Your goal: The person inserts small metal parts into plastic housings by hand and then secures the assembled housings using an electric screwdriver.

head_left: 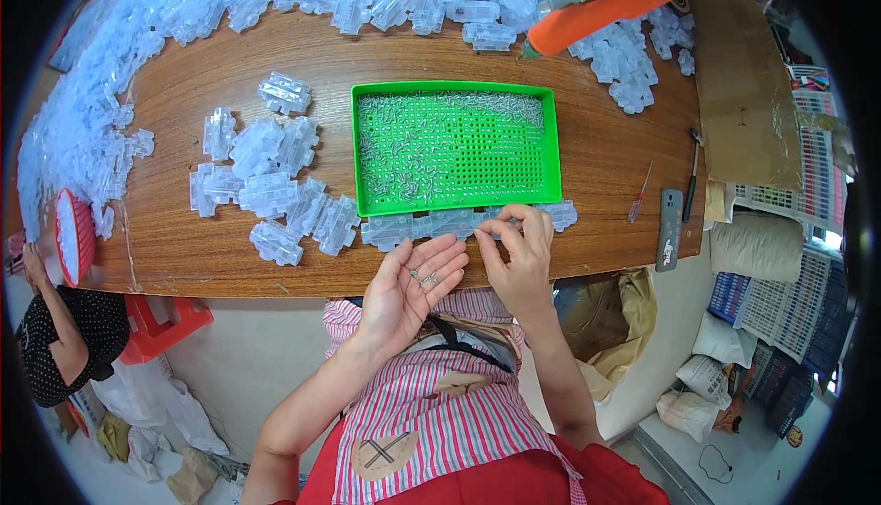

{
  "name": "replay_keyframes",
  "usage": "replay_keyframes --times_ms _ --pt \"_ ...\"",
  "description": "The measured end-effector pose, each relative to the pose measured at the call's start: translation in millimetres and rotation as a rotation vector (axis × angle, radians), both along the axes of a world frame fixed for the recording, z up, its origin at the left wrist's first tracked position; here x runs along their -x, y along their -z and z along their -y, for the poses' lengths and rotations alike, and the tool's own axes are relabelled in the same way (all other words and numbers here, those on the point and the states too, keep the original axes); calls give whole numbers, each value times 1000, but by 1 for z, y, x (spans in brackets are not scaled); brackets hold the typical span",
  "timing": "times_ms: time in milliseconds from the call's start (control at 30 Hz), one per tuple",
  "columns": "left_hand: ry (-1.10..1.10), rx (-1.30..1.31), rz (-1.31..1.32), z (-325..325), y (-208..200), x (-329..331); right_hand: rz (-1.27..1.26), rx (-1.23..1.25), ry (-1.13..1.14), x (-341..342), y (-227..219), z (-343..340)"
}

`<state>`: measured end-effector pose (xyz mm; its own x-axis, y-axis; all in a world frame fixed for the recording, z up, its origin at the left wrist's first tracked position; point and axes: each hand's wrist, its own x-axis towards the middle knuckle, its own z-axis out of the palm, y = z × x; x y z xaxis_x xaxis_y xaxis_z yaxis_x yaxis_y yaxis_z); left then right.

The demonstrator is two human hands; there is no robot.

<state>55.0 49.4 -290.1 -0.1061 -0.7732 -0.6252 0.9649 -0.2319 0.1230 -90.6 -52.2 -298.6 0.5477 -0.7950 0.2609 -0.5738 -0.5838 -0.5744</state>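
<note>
My left hand (419,286) is palm up and slightly cupped, fingers together, with a few small screws (424,277) lying in it. Beside it, my right hand (519,262) is closed in a pinch above a row of clear plastic casings (395,230). Whatever is between its fingertips is too small to make out. The row runs along the near side of a green perforated tray (356,151), and my right fingers cover part of it. Many loose screws (404,151) lie in the tray, mostly at its left and far sides.
More clear casings (262,147) lie left of the tray, with large heaps (174,0) behind. An orange electric screwdriver (601,5) hangs at the far right. A red-handled screwdriver (635,207) and a grey phone (669,230) lie rightward. Another person (69,340) is at far left, by a red basket (78,234).
</note>
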Motion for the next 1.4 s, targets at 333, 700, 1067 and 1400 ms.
replay_keyframes --times_ms 333,700,1067,1400 --pt "1 18 38 6 2 1 -33 61 -36 4 -2 1" --pt "-32 158 -74 11 -3 -1 79 -167 -32 -1 -45 -26" --pt "-90 303 -29 22 15 4 48 29 72 -13 -37 -39" --pt "27 267 150 20 -10 10 -13 -38 120 -13 -51 -47"
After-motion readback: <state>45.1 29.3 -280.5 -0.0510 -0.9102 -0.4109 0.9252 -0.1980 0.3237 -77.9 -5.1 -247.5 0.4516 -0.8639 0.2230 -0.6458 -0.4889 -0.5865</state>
